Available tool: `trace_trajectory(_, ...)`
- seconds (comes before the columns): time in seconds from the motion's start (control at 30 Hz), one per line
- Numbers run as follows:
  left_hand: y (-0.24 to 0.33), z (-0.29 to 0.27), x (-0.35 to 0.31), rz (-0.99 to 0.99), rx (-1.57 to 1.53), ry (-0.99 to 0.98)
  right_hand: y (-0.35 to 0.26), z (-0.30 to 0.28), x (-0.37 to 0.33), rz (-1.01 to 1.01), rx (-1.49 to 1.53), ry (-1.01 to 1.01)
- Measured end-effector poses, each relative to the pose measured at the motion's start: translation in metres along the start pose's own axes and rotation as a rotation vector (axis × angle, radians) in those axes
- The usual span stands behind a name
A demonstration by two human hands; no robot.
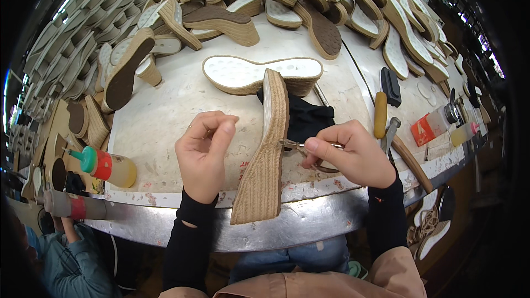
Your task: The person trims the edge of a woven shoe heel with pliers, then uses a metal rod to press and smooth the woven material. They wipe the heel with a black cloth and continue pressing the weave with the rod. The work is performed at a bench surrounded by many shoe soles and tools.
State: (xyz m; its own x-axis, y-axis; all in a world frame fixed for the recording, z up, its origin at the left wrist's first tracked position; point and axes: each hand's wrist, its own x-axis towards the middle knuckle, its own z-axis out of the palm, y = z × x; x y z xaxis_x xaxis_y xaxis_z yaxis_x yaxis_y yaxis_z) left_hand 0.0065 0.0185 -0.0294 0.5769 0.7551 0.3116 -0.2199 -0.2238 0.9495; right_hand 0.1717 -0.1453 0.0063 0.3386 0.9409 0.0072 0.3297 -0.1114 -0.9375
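Observation:
A braided-rope wedge sole (pixel 260 171) stands on its side before me, heel end toward the table's near edge and toe away. My right hand (pixel 348 152) grips small metal scissors (pixel 295 144), their tips at the sole's right edge about halfway along. To the left of the sole, apart from it, my left hand (pixel 203 152) is closed with thumb and forefinger pinched; anything between them is too small to make out. Behind lies a second wedge sole (pixel 251 72) with its white inner side up. A black cloth (pixel 309 118) is bunched beside the upright sole, partly hidden by it.
Many wedge soles (pixel 221 22) are heaped along the far side. Bottles (pixel 113 168) stand at left. A hammer (pixel 411 163), a yellow-handled tool (pixel 380 115), a black block (pixel 390 86) and a glue container (pixel 433 124) lie right. Another person's sleeve (pixel 77 265) shows lower left.

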Motion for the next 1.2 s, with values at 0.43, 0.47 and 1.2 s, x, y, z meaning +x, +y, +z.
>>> trace_trajectory(0.43,-0.005,0.01,-0.005,-0.155,0.032,-0.289,0.008,0.001,0.008,0.116,-0.031,-0.109)
trace_trajectory(0.47,-0.005,0.01,-0.005,-0.153,0.036,-0.284,0.009,0.002,0.008,0.109,-0.012,-0.104)
trace_trajectory(1.2,-0.002,0.012,-0.008,-0.19,-0.026,-0.181,0.013,0.008,0.013,0.19,0.227,-0.099)
